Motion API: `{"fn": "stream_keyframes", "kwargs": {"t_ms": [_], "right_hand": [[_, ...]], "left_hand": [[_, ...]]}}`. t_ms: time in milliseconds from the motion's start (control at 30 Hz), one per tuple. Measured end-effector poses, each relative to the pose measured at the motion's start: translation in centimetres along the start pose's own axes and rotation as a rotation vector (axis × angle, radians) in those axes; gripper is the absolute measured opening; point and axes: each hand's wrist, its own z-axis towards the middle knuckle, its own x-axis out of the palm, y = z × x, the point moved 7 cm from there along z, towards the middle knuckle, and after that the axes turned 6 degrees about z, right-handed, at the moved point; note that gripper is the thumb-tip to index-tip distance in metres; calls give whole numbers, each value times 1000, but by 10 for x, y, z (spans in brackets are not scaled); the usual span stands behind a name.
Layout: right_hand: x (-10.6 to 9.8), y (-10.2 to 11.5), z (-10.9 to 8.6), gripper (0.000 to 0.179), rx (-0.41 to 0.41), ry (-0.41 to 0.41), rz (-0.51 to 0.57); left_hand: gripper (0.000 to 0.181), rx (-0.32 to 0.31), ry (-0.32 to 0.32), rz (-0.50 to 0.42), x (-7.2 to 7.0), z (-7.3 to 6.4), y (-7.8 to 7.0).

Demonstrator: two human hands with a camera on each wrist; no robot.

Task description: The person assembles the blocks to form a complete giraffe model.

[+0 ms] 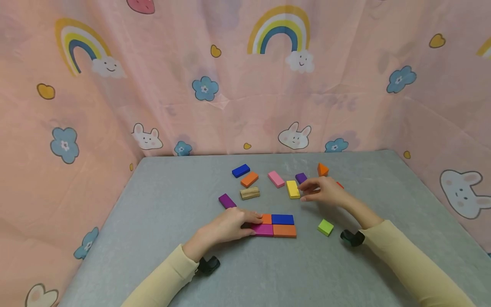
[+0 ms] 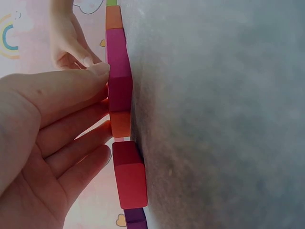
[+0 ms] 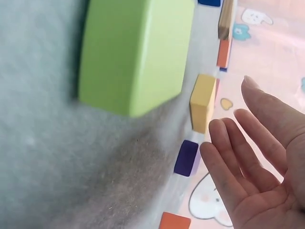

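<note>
My left hand (image 1: 232,224) rests at the left end of a flat group of blocks. Its thumb touches the magenta block (image 1: 263,230), and its fingers reach over the orange block (image 1: 266,218) behind. Joined on the right are a blue block (image 1: 282,219) and another orange block (image 1: 284,231). A red block (image 2: 129,176) sits under the left hand in the left wrist view; in the head view the hand hides it. My right hand (image 1: 324,190) hovers with parted fingers beside the yellow block (image 1: 293,189), nothing held. Nearer me lies a lime green block (image 1: 325,227).
Farther back lie a blue block (image 1: 241,170), an orange one (image 1: 249,179), a wooden piece (image 1: 249,193), a pink block (image 1: 276,179), a dark purple block (image 1: 301,178) and an orange triangle (image 1: 323,169). A purple block (image 1: 227,201) lies beyond the left hand. Patterned cloth surrounds the grey table (image 1: 153,221).
</note>
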Motion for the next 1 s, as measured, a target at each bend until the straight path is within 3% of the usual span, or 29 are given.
{"fn": "stream_keyframes", "kwargs": {"t_ms": [333, 567, 1000], "right_hand": [[-4, -8, 20, 46, 13, -14, -73], [-2, -6, 31, 51, 27, 21, -108], [7, 1, 35, 57, 37, 80, -133]], "left_hand": [[37, 1, 1, -13, 1, 1, 1], [38, 1, 3, -8, 2, 1, 2], [38, -7, 10, -8, 2, 1, 2]]}}
